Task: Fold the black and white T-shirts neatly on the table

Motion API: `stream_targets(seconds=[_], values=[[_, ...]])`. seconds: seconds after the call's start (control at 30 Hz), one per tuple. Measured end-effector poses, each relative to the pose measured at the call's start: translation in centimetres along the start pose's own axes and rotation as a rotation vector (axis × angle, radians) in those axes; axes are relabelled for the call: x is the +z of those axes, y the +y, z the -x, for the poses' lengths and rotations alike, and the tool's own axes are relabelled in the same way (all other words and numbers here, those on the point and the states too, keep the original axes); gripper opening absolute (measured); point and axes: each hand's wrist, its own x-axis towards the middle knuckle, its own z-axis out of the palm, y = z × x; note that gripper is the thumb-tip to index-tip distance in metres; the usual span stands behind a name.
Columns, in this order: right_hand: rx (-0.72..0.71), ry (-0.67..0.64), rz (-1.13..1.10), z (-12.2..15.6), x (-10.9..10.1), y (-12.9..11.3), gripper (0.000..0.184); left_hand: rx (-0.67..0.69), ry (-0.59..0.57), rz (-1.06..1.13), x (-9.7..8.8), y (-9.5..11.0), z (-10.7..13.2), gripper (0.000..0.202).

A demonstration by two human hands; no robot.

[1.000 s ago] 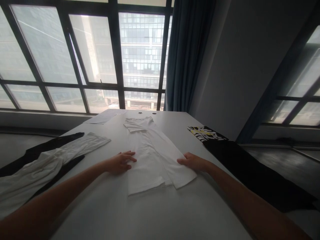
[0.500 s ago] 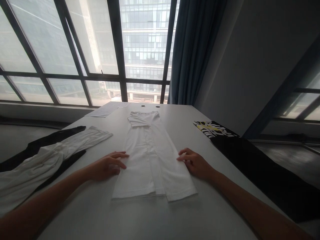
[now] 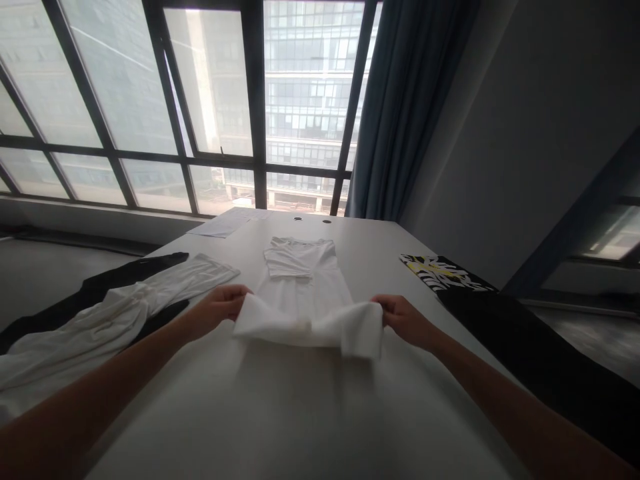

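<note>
A white garment (image 3: 306, 293), folded into a long narrow strip, lies down the middle of the white table (image 3: 280, 413). My left hand (image 3: 216, 309) grips the left corner of its near hem. The right corner is pinched in my right hand (image 3: 401, 319). Both hands hold that near end lifted off the table and folded back toward the far end, so the cloth sags between them. The collar end rests flat near the window.
A white garment (image 3: 90, 333) lies over a black one (image 3: 85, 297) at the table's left. A black cloth (image 3: 540, 353) and a black, white and yellow patterned item (image 3: 443, 272) lie at the right. Papers (image 3: 225, 225) sit at the far edge below the window.
Both hands went from resting on the strip's sides to gripping its near corners. They lifted the near hem and carried it away from me, over the garment.
</note>
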Motion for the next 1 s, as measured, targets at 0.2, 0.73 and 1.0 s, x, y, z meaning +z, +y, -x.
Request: stream_targets(seconds=[0.2, 0.73, 1.0], values=[[0.290, 0.124, -0.245, -3.6, 1.8, 1.6, 0.053, -0.198, 0.135, 0.107, 0.9, -2.6, -1.7, 0.062], [0.070, 0.171, 0.020, -1.8, 3.1, 2.8, 0.059, -0.002, 0.055, -0.472, 0.4, -2.7, 0.1, 0.046], [-0.036, 0.191, 0.014, -0.8, 4.2, 2.6, 0.052, 0.006, 0.110, -0.553, 1.0, -2.8, 0.1, 0.079]])
